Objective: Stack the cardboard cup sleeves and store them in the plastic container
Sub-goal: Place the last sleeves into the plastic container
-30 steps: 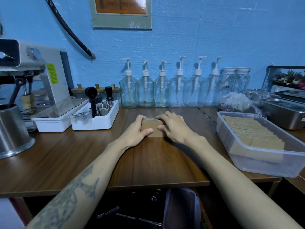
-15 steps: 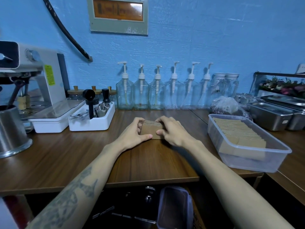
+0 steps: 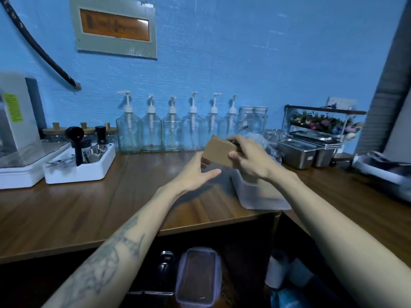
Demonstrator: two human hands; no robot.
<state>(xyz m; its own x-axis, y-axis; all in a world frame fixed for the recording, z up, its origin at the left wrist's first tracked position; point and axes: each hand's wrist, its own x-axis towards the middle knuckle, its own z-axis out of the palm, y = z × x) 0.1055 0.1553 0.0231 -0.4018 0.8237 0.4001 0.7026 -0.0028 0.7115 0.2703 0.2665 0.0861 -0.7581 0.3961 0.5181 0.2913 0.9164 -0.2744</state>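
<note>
The right hand (image 3: 251,158) is gripping a stack of cardboard sleeves (image 3: 219,152), its thumb lying on the near face and its fingers (image 3: 239,140) curling over the far top edge. The stack is hanging tilted in the air, clear of the wooden surface (image 3: 89,207), with its ribbed upper edge showing just left of those fingertips. The left hand (image 3: 195,174) is sitting just below and to the left of the stack with its fingers stretched out and relaxed, the thumb pointing right. Its fingertips are reaching up under the lower left corner of the stack; whether they are touching the cardboard cannot be told.

The plastic container (image 3: 255,196) is resting on the surface directly beneath the right hand's wrist. Only its near left corner and front wall are showing, and something brown is showing through the plastic under the forearm. The stack is sitting above and slightly left of the container's near corner.

Beyond the fingers, a row of clear pump bottles (image 3: 171,130) is lining the blue wall. Far left of the left hand a white tray (image 3: 77,170) is holding black-handled tools. To the right, past the right hand, metal pans (image 3: 307,152) are standing on the surface.
</note>
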